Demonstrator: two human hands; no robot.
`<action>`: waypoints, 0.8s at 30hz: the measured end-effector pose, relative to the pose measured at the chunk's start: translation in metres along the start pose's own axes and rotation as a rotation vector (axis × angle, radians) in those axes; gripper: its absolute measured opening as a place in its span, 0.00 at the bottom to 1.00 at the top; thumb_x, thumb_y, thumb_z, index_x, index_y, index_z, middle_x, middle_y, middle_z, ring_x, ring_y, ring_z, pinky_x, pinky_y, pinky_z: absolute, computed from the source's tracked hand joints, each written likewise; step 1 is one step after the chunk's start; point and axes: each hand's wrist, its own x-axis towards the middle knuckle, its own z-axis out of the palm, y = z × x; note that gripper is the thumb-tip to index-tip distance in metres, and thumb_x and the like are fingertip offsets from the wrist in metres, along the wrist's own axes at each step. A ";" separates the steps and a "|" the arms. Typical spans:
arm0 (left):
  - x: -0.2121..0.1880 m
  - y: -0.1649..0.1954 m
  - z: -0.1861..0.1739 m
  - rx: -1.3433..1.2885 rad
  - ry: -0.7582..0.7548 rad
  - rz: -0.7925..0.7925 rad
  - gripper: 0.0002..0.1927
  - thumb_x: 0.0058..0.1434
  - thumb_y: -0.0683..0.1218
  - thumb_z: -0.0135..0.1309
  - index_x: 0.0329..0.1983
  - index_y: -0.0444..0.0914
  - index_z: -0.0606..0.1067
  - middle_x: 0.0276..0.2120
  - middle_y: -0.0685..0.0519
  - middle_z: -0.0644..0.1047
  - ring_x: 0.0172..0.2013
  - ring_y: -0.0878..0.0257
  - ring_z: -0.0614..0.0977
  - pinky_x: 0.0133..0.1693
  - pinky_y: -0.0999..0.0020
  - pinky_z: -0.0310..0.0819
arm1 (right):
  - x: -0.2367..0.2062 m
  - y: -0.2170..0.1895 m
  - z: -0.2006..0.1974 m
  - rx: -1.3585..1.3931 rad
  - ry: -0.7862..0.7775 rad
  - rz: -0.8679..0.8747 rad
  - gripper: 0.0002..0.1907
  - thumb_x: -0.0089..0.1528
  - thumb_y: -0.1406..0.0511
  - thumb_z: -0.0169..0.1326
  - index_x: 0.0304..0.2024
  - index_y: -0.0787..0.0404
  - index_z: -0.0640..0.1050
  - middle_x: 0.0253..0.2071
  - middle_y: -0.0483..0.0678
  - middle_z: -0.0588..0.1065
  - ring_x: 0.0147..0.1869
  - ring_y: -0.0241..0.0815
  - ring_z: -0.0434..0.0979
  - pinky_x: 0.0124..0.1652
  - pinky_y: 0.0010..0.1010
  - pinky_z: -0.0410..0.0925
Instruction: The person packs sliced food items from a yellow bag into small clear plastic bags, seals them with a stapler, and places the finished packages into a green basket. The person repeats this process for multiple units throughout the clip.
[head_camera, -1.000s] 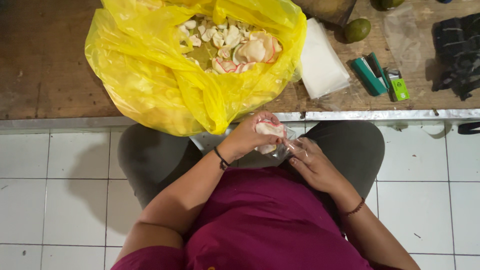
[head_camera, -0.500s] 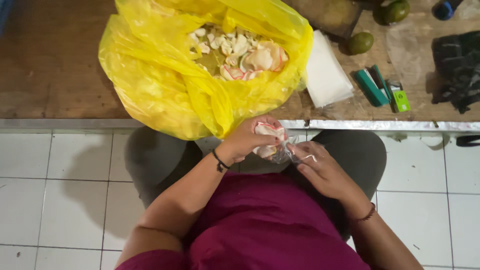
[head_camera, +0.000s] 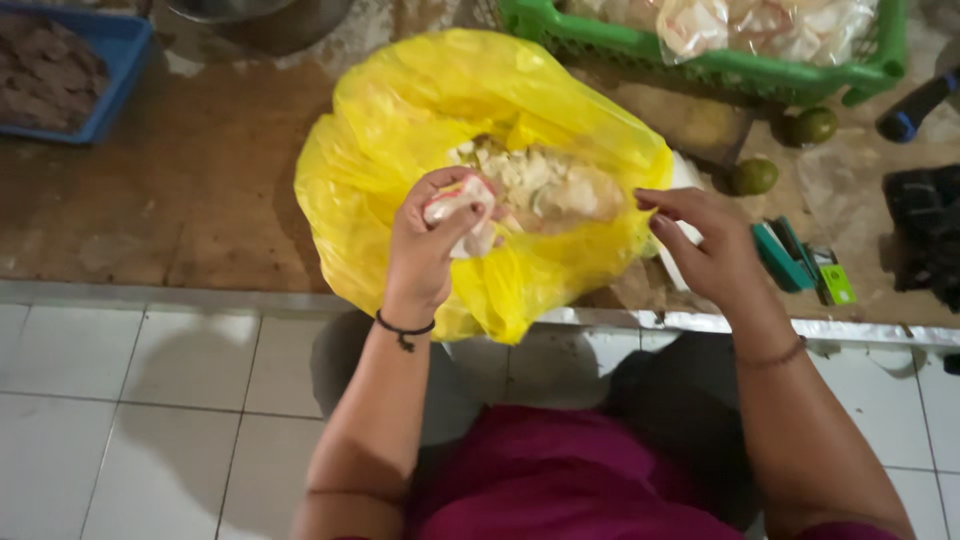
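A big yellow plastic bag (head_camera: 400, 180) lies open on a brown wooden bench, filled with pale cracker pieces (head_camera: 540, 185). My left hand (head_camera: 425, 250) is raised over the bag's near side, closed on a small clear packet of crackers (head_camera: 462, 215). My right hand (head_camera: 705, 245) hovers at the bag's right edge with fingers spread and nothing in it. A black band is around my left wrist.
A green crate (head_camera: 700, 50) with bagged crackers stands at the back right, two green fruits (head_camera: 755, 178) beside it. Green tools (head_camera: 790, 255) lie right of the bag, a blue tray (head_camera: 95, 75) at far left. A metal bench edge (head_camera: 150, 295) borders the white tiled floor.
Both hands rose from my lap to the bag. My right hand let go of the packet and moved right; my left hand carried it over the bag. The view tilted up.
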 end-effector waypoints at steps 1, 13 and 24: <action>0.008 -0.003 -0.003 -0.019 0.051 0.050 0.19 0.64 0.34 0.56 0.58 0.33 0.71 0.48 0.44 0.80 0.44 0.53 0.85 0.42 0.58 0.85 | 0.012 0.005 0.009 -0.126 -0.019 -0.025 0.15 0.67 0.65 0.56 0.57 0.55 0.80 0.49 0.51 0.81 0.50 0.48 0.80 0.51 0.37 0.73; 0.020 -0.027 -0.035 -0.079 0.205 0.003 0.22 0.61 0.36 0.58 0.60 0.33 0.71 0.48 0.44 0.81 0.44 0.55 0.85 0.41 0.59 0.84 | 0.055 0.009 0.083 -0.708 -0.188 0.049 0.22 0.56 0.56 0.64 0.52 0.49 0.82 0.37 0.48 0.81 0.40 0.52 0.80 0.39 0.44 0.72; 0.014 -0.026 -0.027 0.013 0.062 0.023 0.20 0.62 0.34 0.57 0.59 0.32 0.72 0.49 0.44 0.81 0.47 0.57 0.85 0.50 0.65 0.79 | 0.023 0.032 0.006 0.506 0.172 0.347 0.21 0.62 0.76 0.53 0.58 0.61 0.73 0.44 0.46 0.75 0.48 0.36 0.79 0.48 0.30 0.74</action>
